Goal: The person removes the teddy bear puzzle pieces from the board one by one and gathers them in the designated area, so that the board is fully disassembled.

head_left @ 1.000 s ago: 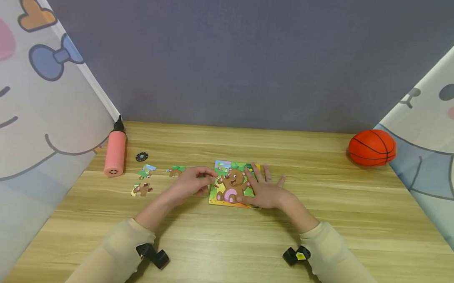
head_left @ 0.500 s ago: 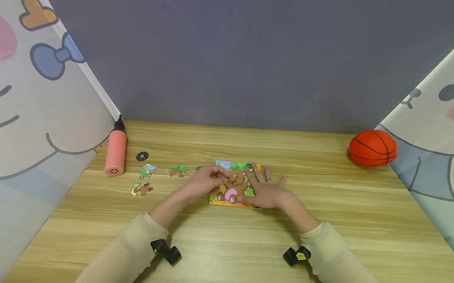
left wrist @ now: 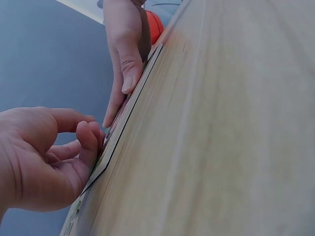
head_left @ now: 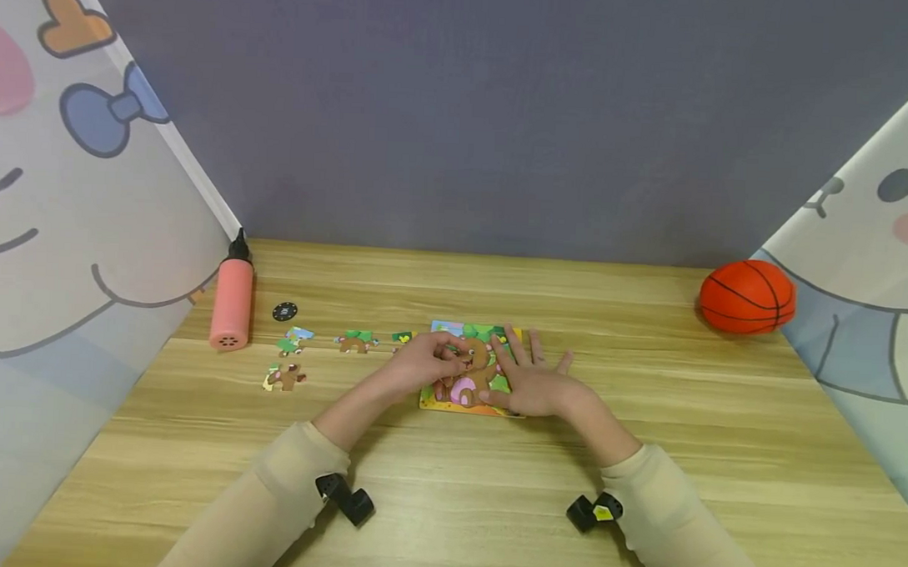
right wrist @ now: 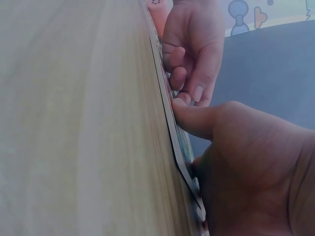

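A square bear jigsaw puzzle point(head_left: 463, 392) lies flat on the wooden table. Over its left half is my left hand point(head_left: 424, 362), thumb and index fingertips drawn together near the bear's face. I cannot tell whether a piece sits between those tips. My right hand point(head_left: 533, 382) rests with spread, straight fingers on the puzzle's right side. In the right wrist view, its thumb point(right wrist: 194, 118) lies along the puzzle's edge. Left of the puzzle are loose puzzle pieces: one with brown and green point(head_left: 356, 343), one partly behind my left hand point(head_left: 402, 338), and two farther left point(head_left: 294, 342).
A black round disc point(head_left: 284, 312) lies beyond the loose pieces. At the table's far left is a pink hand pump point(head_left: 231, 305) with a black nozzle. An orange toy basketball point(head_left: 748, 297) sits at the far right. A grey panel point(head_left: 459, 125) stands behind the table.
My left hand has moved right, from the puzzle's left edge to over the bear, uncovering loose pieces behind it. The right hand has stayed in place.
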`<state>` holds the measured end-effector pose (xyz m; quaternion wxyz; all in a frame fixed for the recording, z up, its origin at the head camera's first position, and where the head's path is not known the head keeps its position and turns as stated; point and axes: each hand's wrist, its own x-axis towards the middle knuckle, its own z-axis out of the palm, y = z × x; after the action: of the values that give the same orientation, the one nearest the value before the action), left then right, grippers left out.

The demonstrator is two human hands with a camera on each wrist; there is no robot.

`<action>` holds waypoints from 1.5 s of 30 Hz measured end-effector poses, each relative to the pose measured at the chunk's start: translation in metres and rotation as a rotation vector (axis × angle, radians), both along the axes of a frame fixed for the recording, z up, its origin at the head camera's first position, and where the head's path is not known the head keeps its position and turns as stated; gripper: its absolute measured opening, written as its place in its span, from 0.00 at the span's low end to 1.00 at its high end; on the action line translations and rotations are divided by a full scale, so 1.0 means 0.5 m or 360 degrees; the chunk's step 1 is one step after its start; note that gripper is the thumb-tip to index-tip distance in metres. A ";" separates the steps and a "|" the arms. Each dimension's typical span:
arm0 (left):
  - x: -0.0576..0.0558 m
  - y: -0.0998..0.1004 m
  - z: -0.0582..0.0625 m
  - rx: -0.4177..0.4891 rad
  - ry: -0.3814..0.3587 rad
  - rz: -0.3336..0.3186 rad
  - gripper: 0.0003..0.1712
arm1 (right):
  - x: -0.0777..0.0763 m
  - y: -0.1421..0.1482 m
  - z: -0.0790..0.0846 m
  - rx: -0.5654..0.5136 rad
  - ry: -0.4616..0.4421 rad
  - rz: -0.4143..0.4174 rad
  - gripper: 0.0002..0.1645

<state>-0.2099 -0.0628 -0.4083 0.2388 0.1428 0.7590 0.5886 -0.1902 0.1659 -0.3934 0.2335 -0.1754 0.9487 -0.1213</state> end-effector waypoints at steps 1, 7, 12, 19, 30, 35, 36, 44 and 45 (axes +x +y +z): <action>0.000 0.001 0.000 -0.0014 0.0000 0.0001 0.21 | 0.000 0.000 0.000 0.0000 -0.0002 -0.0001 0.59; -0.001 0.003 0.004 -0.0053 -0.0005 -0.0021 0.23 | 0.000 0.000 -0.001 -0.0009 -0.0015 -0.0011 0.58; -0.002 0.003 0.004 -0.0080 0.0011 -0.0030 0.23 | -0.001 -0.001 -0.002 -0.0001 -0.0016 -0.0011 0.58; -0.003 0.003 0.001 -0.0108 0.0033 -0.0009 0.22 | -0.002 -0.003 -0.004 0.0018 -0.0005 -0.0008 0.58; -0.005 0.004 -0.001 -0.0088 0.0041 0.0043 0.18 | -0.002 -0.002 -0.003 0.0019 0.0003 0.0003 0.57; -0.003 0.003 0.002 -0.0004 0.0006 0.0072 0.17 | -0.002 -0.002 -0.002 0.0013 0.0011 0.0017 0.57; -0.003 0.003 0.003 0.0010 0.0006 0.0079 0.17 | -0.002 -0.002 -0.001 0.0010 0.0007 0.0015 0.57; -0.002 0.005 0.003 0.0042 -0.0018 0.0162 0.14 | -0.001 -0.003 0.002 0.0015 -0.0018 -0.0002 0.57; -0.002 0.005 0.002 0.0047 -0.0026 0.0171 0.15 | -0.002 -0.004 0.002 0.0015 -0.0014 0.0000 0.57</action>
<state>-0.2108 -0.0601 -0.4071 0.2110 0.1006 0.7548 0.6129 -0.1909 0.1640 -0.3923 0.2384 -0.1737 0.9482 -0.1177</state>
